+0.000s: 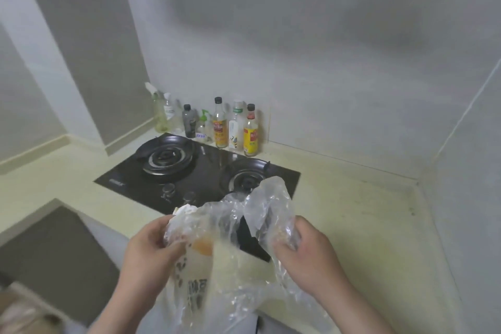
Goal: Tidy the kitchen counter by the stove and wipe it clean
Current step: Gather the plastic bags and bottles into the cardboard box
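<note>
Standing at the counter (352,211), a person holds a clear bag (268,198) stretched between both hands, in front of the near right corner of the stove (206,168). The left grip (147,247) is closed on the bag's left rim, with fingers curled over the plastic and the thumb against it. The right grip (306,252) is closed on a bunched fold of the bag's right side. The bag hangs over the counter's front edge, and its lower end runs out of view, so contact with the counter cannot be confirmed. Inside the bag, on the left, sits a pale cup (199,274) with orange contents near its top and dark print on its wall. A crumpled white scrap (187,209) shows at the bag's upper left opening. The stove is a black glass unit set into the counter, with a left burner (166,157), a right burner (245,183) partly hidden by the bag, and two knobs (168,190) near its front edge. A row of bottles (220,127) stands upright behind the stove, against the back wall (325,49). Small dark specks (412,211) mark the counter near the right-hand wall.
</note>
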`<state>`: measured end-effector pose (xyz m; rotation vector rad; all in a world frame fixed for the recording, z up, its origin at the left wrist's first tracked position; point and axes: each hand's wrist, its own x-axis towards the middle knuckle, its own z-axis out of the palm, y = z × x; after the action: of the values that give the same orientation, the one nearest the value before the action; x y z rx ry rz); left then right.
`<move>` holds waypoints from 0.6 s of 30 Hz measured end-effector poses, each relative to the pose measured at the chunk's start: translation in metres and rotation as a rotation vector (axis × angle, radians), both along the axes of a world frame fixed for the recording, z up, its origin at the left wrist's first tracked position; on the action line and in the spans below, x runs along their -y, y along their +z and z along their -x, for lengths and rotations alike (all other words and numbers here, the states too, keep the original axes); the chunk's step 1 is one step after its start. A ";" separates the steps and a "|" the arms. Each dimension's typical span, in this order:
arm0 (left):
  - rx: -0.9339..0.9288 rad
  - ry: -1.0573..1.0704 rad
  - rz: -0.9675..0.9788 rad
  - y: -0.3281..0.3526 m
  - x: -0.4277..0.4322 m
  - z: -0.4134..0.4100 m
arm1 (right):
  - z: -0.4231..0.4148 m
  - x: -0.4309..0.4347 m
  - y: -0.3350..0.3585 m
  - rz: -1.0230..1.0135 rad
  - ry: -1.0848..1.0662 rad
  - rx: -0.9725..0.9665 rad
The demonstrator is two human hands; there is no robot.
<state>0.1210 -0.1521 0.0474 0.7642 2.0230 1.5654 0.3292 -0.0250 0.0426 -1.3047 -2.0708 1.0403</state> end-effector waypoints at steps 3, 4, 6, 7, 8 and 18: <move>0.007 0.095 -0.014 0.002 0.041 0.006 | 0.014 0.018 -0.001 0.007 0.072 -0.011; 0.013 0.132 -0.020 0.004 0.055 0.009 | 0.022 0.024 0.000 0.013 0.095 -0.014; 0.016 0.211 -0.028 0.007 0.083 0.017 | 0.040 0.038 0.002 0.029 0.144 -0.017; 0.011 0.249 -0.035 0.009 0.097 0.021 | 0.051 0.045 0.003 0.036 0.174 -0.019; 0.006 0.286 -0.042 0.012 0.112 0.025 | 0.061 0.053 0.005 0.040 0.204 -0.015; 0.002 0.584 -0.115 0.004 0.255 0.086 | 0.174 0.144 0.013 0.045 0.488 0.028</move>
<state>0.0348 -0.4071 0.0515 0.2039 2.2974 1.9994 0.1550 -0.1686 0.0555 -0.8475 -2.4665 1.2763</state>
